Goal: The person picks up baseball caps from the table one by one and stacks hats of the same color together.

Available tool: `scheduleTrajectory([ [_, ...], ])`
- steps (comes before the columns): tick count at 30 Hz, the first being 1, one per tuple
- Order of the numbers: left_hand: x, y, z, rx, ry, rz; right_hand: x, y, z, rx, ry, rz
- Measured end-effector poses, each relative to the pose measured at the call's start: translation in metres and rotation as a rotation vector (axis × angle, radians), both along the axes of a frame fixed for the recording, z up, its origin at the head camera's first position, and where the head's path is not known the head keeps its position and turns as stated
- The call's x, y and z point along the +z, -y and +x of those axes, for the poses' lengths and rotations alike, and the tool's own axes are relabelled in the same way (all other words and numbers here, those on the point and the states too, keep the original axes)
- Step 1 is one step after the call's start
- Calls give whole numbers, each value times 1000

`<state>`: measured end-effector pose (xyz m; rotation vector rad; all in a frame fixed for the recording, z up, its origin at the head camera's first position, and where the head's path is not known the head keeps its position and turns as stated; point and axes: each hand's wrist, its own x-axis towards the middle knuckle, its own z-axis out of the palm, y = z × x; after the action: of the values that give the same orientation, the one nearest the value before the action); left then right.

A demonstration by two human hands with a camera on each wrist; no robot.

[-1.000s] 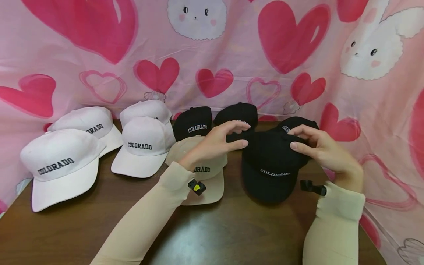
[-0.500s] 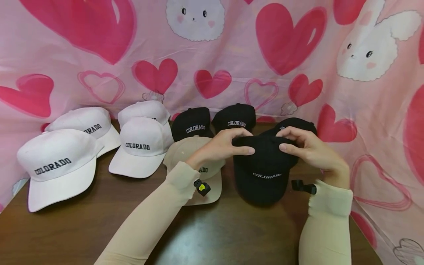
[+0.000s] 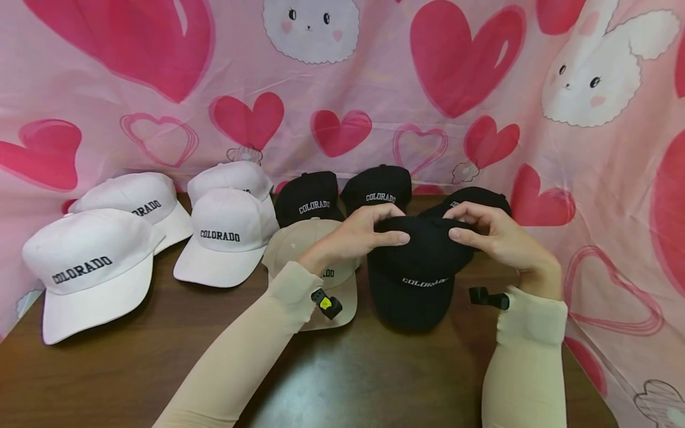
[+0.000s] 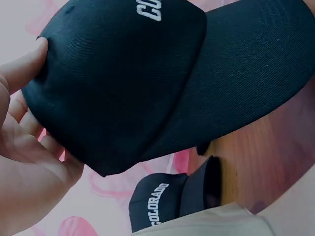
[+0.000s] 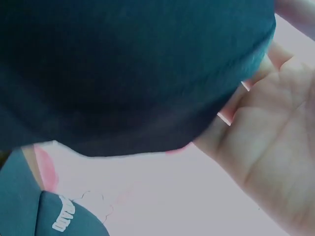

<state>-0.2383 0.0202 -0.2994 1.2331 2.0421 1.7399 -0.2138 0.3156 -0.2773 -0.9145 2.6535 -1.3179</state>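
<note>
From where I stand, the black cap [image 3: 417, 261] is at the right of the table [image 3: 374, 380], just right of the beige cap [image 3: 294, 246], its brim pointing near. The left hand [image 3: 357, 233] is partly closed and pinches the left side of the crown, thumb on the near face, fingers behind. The right hand [image 3: 500, 241] grips the right side likewise; its far fingertips are hidden. Apply equal, light pressure from both sides, since the soft crown would probably dent under a hard squeeze. Set both thumbs level so that the brim does not twist. Caution: the left sleeve [image 3: 251, 333] crosses in front of the beige cap and could nudge it. Whether the brim touches the table cannot be told.
</note>
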Motion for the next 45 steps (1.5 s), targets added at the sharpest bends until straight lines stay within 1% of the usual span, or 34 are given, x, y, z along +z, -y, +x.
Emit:
scheduleTrajectory([
  [2,-1,0,-1,8,37,19,-1,-4,0,-33,7,-2],
  [6,-11,-2,-10,21,139,51,-1,-12,2,-55,58,-53],
  [9,-19,-4,-18,33,221,63,-2,-15,3,-44,75,-99],
  [13,-23,-5,-22,48,302,77,-6,-16,0,-23,83,-133],
  [17,-26,-8,-23,65,354,95,-11,-18,-6,-30,113,-150],
  [20,-30,-12,-25,100,384,95,-15,-20,-11,-45,123,-133],
  [23,-36,-16,-27,158,402,73,-19,-22,-17,-53,101,-87],
  [26,-41,-22,-30,209,415,54,-24,-25,-22,-80,87,-32],
  [32,-51,-31,-34,266,460,43,-34,-31,-28,-140,143,33],
  [35,-56,-35,-35,285,493,27,-40,-33,-30,-127,169,18],
  [39,-62,-36,-36,307,518,-1,-49,-34,-35,-82,208,-38],
  [41,-65,-37,-37,320,515,-13,-53,-34,-37,-74,215,-40],
  [45,-69,-37,-38,343,499,-27,-57,-32,-39,-98,228,-12],
])
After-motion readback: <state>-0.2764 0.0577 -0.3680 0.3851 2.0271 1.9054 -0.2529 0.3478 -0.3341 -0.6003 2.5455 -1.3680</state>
